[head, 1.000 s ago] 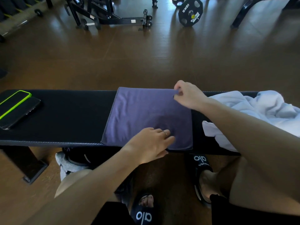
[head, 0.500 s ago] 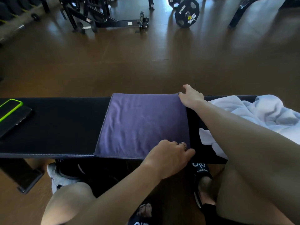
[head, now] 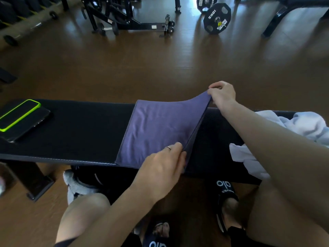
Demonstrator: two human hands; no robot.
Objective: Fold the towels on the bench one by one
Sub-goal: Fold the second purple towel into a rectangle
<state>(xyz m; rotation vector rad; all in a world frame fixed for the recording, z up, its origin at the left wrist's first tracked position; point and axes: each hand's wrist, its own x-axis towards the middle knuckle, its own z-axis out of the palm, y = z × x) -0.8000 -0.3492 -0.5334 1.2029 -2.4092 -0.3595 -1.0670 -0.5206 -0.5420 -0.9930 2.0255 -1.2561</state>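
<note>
A purple towel (head: 156, 129), folded into a flat rectangle, lies across the middle of the black bench (head: 83, 132). Its right edge is lifted off the pad. My right hand (head: 222, 95) pinches the far right corner and holds it up. My left hand (head: 163, 166) grips the near right corner at the bench's front edge. A crumpled white towel (head: 300, 125) lies on the bench to the right, partly hidden by my right forearm.
A phone in a green case (head: 19, 114) rests on a dark flat object at the bench's left end. Shoes (head: 78, 182) sit under the bench. Across the brown floor stand a rack (head: 124, 18) and a weight plate (head: 217, 18).
Both hands moved to the purple towel's right corners and took hold of them. The right edge, flat a second ago, is now raised off the bench.
</note>
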